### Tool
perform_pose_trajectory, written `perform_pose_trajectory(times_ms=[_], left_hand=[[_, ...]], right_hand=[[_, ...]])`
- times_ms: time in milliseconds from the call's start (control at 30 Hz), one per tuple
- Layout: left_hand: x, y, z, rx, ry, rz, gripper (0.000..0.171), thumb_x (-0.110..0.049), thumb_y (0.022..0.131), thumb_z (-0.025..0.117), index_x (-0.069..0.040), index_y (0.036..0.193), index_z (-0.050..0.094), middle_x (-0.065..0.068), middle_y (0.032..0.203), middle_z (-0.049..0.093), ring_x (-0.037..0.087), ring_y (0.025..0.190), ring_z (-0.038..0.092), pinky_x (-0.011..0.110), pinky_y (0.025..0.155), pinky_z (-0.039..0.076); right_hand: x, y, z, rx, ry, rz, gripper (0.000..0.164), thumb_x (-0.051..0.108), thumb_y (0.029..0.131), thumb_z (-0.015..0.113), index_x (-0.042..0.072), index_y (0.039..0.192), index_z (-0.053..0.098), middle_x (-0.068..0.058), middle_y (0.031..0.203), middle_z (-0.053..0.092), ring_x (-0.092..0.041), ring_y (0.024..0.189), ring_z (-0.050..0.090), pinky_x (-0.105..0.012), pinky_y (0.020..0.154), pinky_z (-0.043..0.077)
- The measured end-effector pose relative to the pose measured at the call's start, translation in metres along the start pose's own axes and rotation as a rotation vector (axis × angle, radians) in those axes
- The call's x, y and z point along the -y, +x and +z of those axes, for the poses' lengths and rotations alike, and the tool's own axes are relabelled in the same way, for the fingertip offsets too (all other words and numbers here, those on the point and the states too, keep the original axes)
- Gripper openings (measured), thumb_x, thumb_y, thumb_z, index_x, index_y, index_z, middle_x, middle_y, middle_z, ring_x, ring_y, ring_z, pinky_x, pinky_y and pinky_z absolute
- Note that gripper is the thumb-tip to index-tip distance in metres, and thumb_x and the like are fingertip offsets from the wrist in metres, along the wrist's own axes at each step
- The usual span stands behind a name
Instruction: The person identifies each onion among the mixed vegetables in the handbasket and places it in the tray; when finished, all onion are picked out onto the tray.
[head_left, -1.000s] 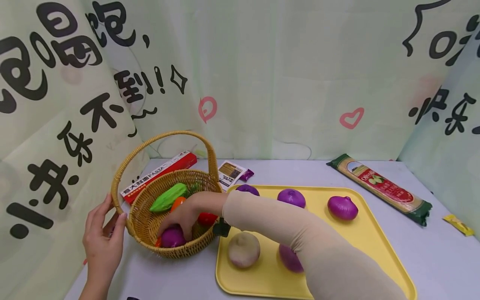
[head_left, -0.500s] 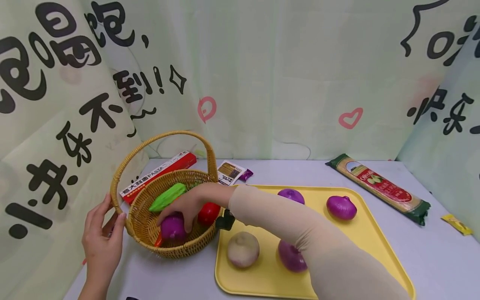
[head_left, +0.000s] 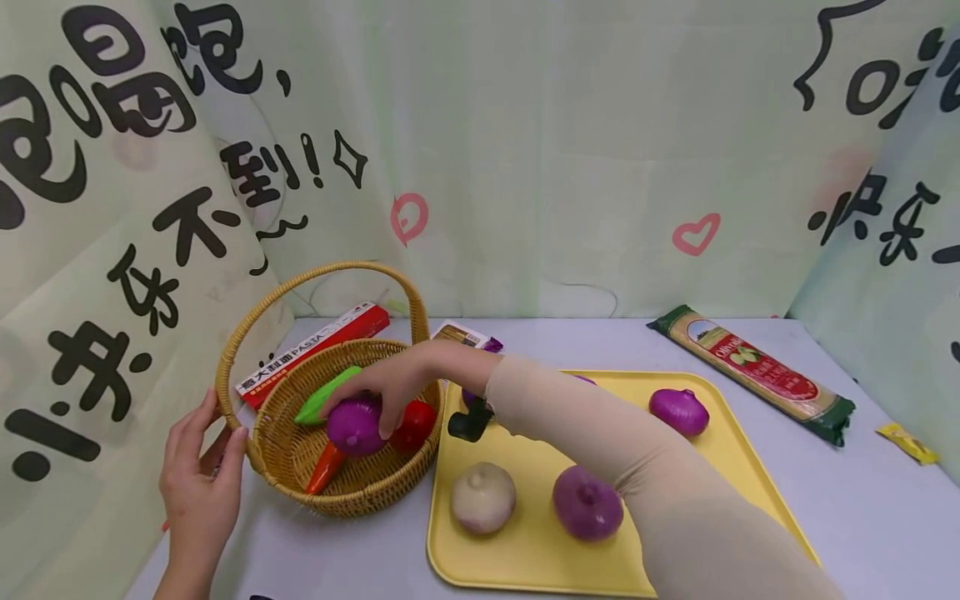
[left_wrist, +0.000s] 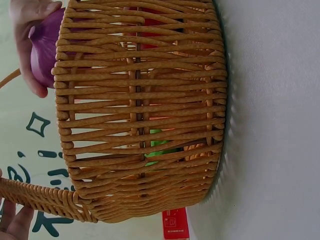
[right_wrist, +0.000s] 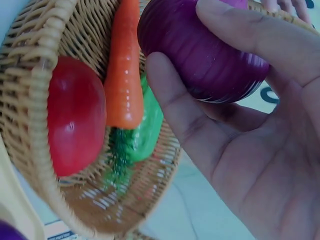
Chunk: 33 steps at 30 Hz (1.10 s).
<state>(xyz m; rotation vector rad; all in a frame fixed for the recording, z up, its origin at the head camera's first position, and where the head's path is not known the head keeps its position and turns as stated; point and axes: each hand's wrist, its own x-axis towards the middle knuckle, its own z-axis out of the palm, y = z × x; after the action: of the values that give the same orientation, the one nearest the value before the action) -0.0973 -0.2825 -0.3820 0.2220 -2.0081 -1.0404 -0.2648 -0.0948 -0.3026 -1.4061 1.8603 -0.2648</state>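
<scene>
My right hand (head_left: 386, 387) grips a purple onion (head_left: 356, 427) at the level of the wicker basket's (head_left: 360, 500) rim, fingers and thumb curled round it. In the right wrist view the onion (right_wrist: 200, 55) hangs over a carrot (right_wrist: 124, 75), a red tomato (right_wrist: 75, 117) and a green vegetable (right_wrist: 150, 122) inside the basket. With fingers and thumb, my left hand (head_left: 198, 479) holds the base of the basket's handle on the left side. Only some of its fingertips show in the left wrist view, beside the handle (left_wrist: 45, 200).
Right of the basket lies a yellow tray (head_left: 540, 571) with a whitish onion (head_left: 483, 498) and several purple onions (head_left: 587, 503). Behind the basket is a red pasta box (head_left: 315, 350). A pasta packet (head_left: 753, 373) and a small yellow packet (head_left: 907, 442) lie at the right.
My right hand has lifted the purple onion from the basket's bottom, up and slightly right, uncovering the carrot. The left hand keeps its hold on the handle.
</scene>
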Motion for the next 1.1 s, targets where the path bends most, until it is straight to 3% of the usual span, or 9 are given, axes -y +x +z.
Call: perform_pose_trajectory(times_ms=[400, 767, 900, 1100], left_hand=[[-0.001, 0.0, 0.0, 0.006, 0.027, -0.011, 0.065, 0.01, 0.083, 0.062, -0.021, 0.138, 0.048, -0.032, 0.115, 0.039, -0.012, 0.112, 0.044, -0.004, 0.085, 0.039], [-0.002, -0.001, 0.0, 0.001, 0.035, -0.013, 0.065, 0.011, 0.082, 0.063, -0.021, 0.138, 0.049, -0.033, 0.115, 0.038, -0.013, 0.111, 0.044, -0.005, 0.085, 0.039], [-0.003, 0.0, 0.0, -0.003, 0.027, 0.0, 0.065, 0.012, 0.082, 0.062, -0.019, 0.137, 0.049, -0.033, 0.115, 0.039, -0.013, 0.111, 0.044, -0.004, 0.085, 0.039], [-0.003, -0.001, 0.0, -0.004, 0.02, -0.003, 0.065, 0.012, 0.081, 0.063, -0.019, 0.137, 0.05, -0.032, 0.115, 0.039, -0.013, 0.111, 0.044, -0.004, 0.085, 0.039]], right_hand=[[-0.009, -0.032, -0.005, -0.03, 0.008, -0.032, 0.074, 0.004, 0.084, 0.067, 0.035, 0.144, 0.036, 0.007, 0.144, 0.037, -0.01, 0.123, 0.04, -0.017, 0.095, 0.048], [-0.018, -0.078, -0.005, -0.129, -0.061, -0.059, 0.074, 0.006, 0.082, 0.069, 0.033, 0.143, 0.038, 0.009, 0.14, 0.044, -0.007, 0.117, 0.049, -0.02, 0.099, 0.046], [-0.028, -0.102, -0.002, -0.179, -0.005, -0.055, 0.073, 0.005, 0.081, 0.069, 0.033, 0.142, 0.039, 0.008, 0.137, 0.045, -0.008, 0.117, 0.05, -0.022, 0.099, 0.047], [-0.048, -0.148, 0.002, -0.273, 0.183, -0.072, 0.071, 0.007, 0.084, 0.068, 0.029, 0.144, 0.037, 0.007, 0.144, 0.039, -0.013, 0.119, 0.051, -0.03, 0.099, 0.05]])
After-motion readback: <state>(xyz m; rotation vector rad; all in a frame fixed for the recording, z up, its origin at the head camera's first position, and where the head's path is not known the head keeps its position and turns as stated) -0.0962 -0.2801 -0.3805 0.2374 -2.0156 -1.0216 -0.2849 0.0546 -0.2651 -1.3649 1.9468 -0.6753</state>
